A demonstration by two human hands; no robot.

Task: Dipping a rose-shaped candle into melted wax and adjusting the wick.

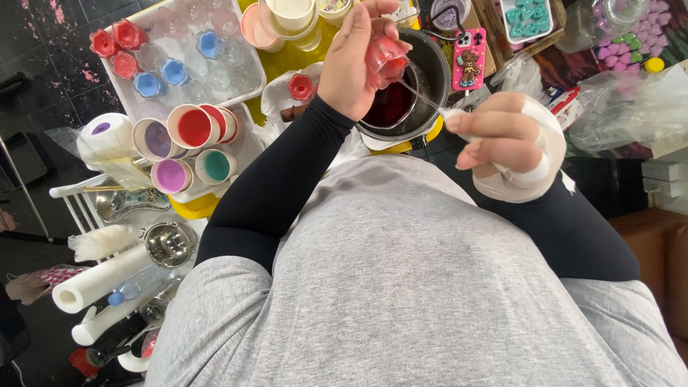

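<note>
Our left hand [355, 61] grips one small clear cup of red wax [385, 60], tilted over the round black metal pot of dark red liquid [412, 86]. Our bandaged right hand [512, 140] pinches one thin white stick [430, 104] reaching into that pot. Far left, a white tray [118, 79] carries three red and three blue moulds among clear ones; nearer stand five round paint tubs [186, 147].

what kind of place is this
Likely a small craft workspace for pouring coloured wax or resin: a dark pot of red liquid, cups of coloured material, and a tray of small moulds. The left hand holds a small red mould.
</note>
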